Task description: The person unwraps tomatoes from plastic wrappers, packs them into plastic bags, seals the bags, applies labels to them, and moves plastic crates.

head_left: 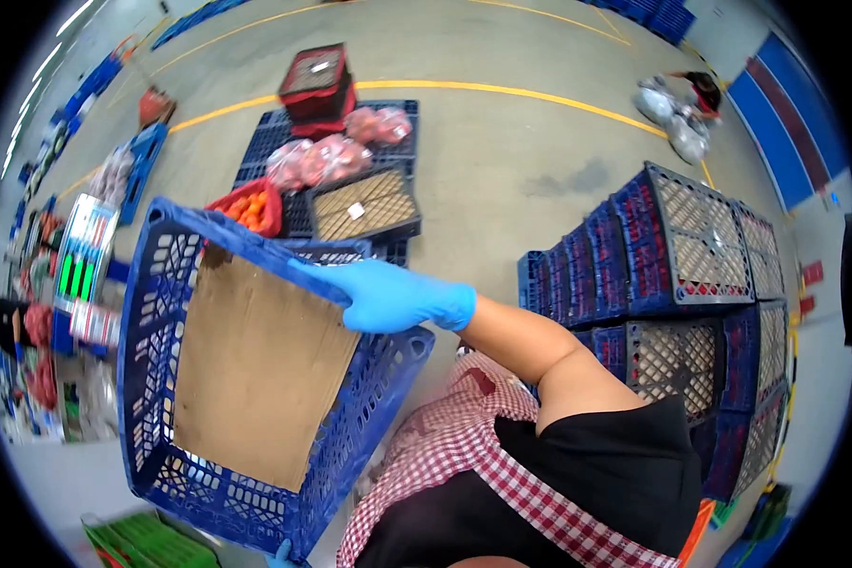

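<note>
A blue plastic crate (pixel 350 417) is held up and tilted in front of me, a flat sheet of brown cardboard (pixel 256 369) lying against its bottom. My right hand (pixel 383 295), in a light blue glove, grips the crate's upper rim. At the lower rim, only a little of my gloved left hand (pixel 282 557) shows, its fingertips over the crate's edge. Beyond the crate are a red container of orange produce (pixel 252 210) and a dark crate with a lattice top (pixel 364 206).
Bagged red produce (pixel 322 161) and red-and-black crates (pixel 317 85) rest on a blue pallet (pixel 256 151). Stacked crates (pixel 701 237) rise at right. Green crates (pixel 151 541) are lower left. One person (pixel 705 93) crouches by bags; another (pixel 11 322) is at far left.
</note>
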